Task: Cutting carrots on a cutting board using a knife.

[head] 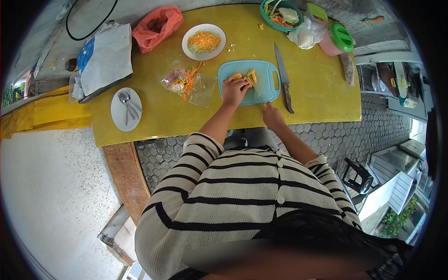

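Note:
A light-blue plastic cutting board (pixel 232 65) lies near the front edge of the yellow table. On it my left hand (pixel 235 90) presses down on an orange carrot piece (pixel 237 76). My right hand (pixel 274 117), at the board's front edge, grips the handle of a knife (pixel 259 96), whose thin blade reaches over the board to the carrot. Cut carrot pieces (pixel 253 76) lie just beyond the blade. A larger knife (pixel 282 67) with a dark handle rests right of the board. Behind it on the left stands a white bowl (pixel 186 50) of diced orange and pale green vegetables.
Plastic packaging (pixel 178 80) with peelings lies left of the board. Farther left are a plate (pixel 116 120) with spoons and a covered box (pixel 108 52). At the back are a red plastic bag (pixel 148 35), a teal basin (pixel 267 19) of vegetables, and a pink container with green lid (pixel 341 36).

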Demonstrator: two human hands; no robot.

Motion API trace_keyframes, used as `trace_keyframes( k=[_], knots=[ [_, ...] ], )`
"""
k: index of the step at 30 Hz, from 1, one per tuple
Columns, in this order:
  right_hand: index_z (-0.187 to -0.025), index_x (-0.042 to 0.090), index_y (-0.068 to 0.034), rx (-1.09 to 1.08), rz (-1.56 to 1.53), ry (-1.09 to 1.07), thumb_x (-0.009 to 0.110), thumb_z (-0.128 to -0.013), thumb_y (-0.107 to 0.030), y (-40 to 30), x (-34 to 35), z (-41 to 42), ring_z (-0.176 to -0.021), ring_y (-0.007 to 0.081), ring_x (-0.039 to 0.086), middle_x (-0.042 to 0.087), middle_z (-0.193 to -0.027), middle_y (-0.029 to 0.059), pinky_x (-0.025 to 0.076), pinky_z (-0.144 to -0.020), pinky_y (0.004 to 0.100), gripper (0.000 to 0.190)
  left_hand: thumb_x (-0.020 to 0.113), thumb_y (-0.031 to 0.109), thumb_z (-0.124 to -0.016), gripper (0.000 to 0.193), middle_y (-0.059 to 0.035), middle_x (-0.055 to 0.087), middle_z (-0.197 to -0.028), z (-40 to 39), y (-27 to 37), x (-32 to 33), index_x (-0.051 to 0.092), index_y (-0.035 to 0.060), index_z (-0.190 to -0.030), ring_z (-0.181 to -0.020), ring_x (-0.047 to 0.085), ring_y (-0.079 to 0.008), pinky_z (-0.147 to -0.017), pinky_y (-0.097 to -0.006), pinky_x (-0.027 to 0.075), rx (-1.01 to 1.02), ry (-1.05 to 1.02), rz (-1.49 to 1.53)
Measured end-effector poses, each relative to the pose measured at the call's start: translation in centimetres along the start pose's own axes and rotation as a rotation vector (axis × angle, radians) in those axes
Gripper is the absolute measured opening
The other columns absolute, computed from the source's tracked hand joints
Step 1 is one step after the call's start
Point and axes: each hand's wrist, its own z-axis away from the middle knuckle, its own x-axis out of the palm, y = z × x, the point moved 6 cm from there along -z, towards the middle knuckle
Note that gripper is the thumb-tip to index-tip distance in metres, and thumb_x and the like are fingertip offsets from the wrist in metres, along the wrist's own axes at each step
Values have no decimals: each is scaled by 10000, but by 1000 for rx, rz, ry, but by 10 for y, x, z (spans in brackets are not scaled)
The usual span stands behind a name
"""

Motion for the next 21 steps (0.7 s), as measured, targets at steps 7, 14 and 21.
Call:
trace_keyframes(
  k=[7,14,21],
  knots=[
    [-1051,422,-19,-76,-61,66,450,-968,-229,-10,-11,-24,-753,496,625,636,-779,291,484,-660,600,227,792,229,-722,177,27,730,-959,2,0,0,750,143,-871,-856,586,-202,-805,-354,435,41,-5,-12],
    [-1023,433,-28,-69,-40,31,451,-967,-221,-10,-13,-18,-730,495,618,625,-765,300,474,-634,598,202,800,214,-714,167,26,731,-944,3,0,1,750,141,-855,-840,583,-204,-802,-357,436,31,2,-18],
    [-1018,426,-20,-37,30,-18,454,-971,-224,-16,-10,-20,-735,490,630,627,-757,300,502,-621,561,211,802,211,-709,156,28,732,-926,3,-1,1,748,143,-838,-820,585,-206,-793,-351,443,39,4,-30]
  ],
)
